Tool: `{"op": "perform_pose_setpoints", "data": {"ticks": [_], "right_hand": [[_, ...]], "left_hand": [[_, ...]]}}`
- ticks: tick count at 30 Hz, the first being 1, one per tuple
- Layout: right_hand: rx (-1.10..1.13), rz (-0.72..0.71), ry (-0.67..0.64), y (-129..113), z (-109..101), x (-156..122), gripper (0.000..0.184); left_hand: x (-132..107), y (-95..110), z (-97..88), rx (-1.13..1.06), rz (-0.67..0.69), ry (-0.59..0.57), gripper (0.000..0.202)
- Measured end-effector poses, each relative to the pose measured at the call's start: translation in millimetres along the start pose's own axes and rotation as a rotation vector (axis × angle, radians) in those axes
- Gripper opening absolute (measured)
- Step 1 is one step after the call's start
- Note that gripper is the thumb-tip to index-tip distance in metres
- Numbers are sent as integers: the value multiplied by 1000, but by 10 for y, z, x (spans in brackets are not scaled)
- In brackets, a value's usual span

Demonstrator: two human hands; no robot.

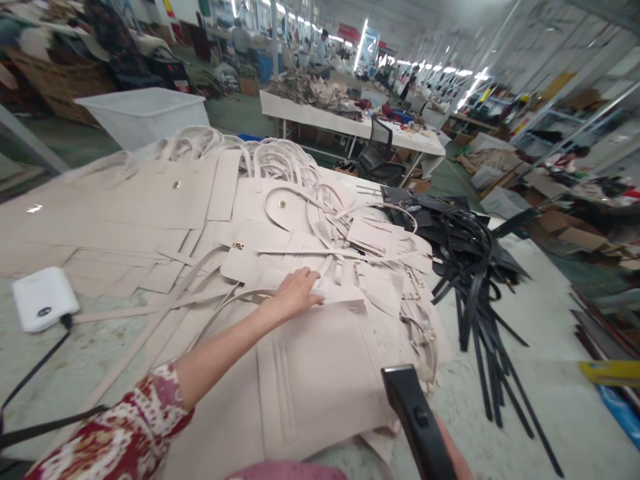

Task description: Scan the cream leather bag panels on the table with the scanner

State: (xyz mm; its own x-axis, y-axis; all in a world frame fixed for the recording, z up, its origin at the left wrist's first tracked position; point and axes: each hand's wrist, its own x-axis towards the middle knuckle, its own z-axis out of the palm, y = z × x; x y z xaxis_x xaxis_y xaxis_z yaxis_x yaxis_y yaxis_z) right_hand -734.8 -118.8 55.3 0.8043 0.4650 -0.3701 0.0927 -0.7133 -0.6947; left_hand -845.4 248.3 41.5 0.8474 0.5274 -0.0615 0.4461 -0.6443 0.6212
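My left hand reaches out over the heap of beige bag pieces. Its thumb and fingers are apart and rest at the upper edge of a large beige bag panel lying flat in front of me. In my right hand, mostly cut off by the lower frame edge, is a black handheld tool shaped like a hair clipper. The tool's flat end is near the panel's right side. A beige flap with a gold clasp lies just beyond my left hand, among beige straps.
Black bag pieces with long straps are heaped on the right of the table. A white device with a cable lies at left. Beyond stand a white bin, an office chair and another loaded table.
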Motion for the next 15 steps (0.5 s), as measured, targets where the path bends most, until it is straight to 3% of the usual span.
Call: {"op": "perform_pose_setpoints", "data": {"ticks": [2,4,8,11,15], "right_hand": [[11,101,-26,165,123,8,66],[18,139,-25,263,236,-41,66],[38,108,-11,298,374,-214,76],[136,136,-80,247,437,-206,91],[282,125,-143,87,464,-23,108]], "left_hand": [[59,165,169,6,164,83,54],[80,260,404,-56,256,5,56],[110,235,809,-234,131,-63,46],[163,139,893,-306,85,-35,57],[232,52,841,-406,45,-50,68]]}}
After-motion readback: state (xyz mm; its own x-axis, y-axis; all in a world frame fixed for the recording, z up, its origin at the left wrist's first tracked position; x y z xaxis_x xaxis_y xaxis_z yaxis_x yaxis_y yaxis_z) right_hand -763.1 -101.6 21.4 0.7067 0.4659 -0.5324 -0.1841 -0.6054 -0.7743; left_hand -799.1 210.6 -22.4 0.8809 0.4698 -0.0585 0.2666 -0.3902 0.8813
